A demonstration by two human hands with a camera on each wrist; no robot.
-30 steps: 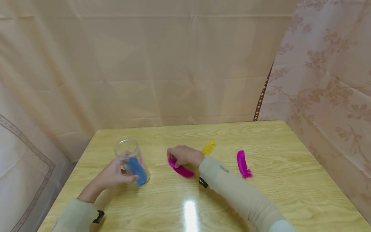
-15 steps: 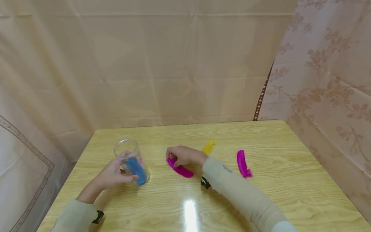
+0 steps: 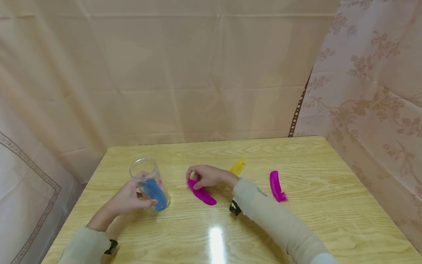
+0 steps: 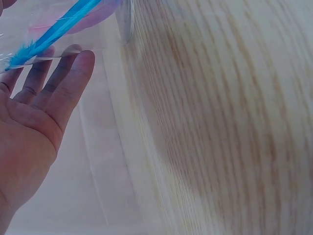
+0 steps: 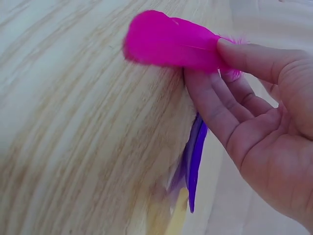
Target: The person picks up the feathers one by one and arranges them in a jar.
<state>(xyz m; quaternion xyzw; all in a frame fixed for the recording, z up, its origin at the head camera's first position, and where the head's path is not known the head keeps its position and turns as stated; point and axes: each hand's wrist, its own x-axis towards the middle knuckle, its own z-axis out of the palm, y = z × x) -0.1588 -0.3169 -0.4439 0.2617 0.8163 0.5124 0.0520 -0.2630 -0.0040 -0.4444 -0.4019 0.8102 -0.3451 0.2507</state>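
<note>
On the left of the table, my left hand [image 3: 130,198] holds a clear cup [image 3: 145,170] round its side. Inside the cup stand a blue feather [image 3: 156,194] and a pink feather [image 4: 95,18]. My right hand [image 3: 209,176] pinches a magenta feather [image 3: 206,196] near its fluffy end, between thumb and fingers. In the right wrist view the broad end of this magenta feather [image 5: 161,41] points away from the hand, close over the wood. Past the fingers in that view lies a purple feather [image 5: 196,156], hidden in the head view.
A yellow feather [image 3: 237,167] lies just behind the right wrist. Farther right, another magenta feather [image 3: 277,186] lies on the wooden table [image 3: 329,205]. Beige cloth [image 3: 197,73] hangs along the table's back edge, and flowered cloth [image 3: 372,91] hangs on the right.
My right hand has shifted slightly left with the magenta feather, which now slants more steeply. My left hand and the cup have stayed in place.
</note>
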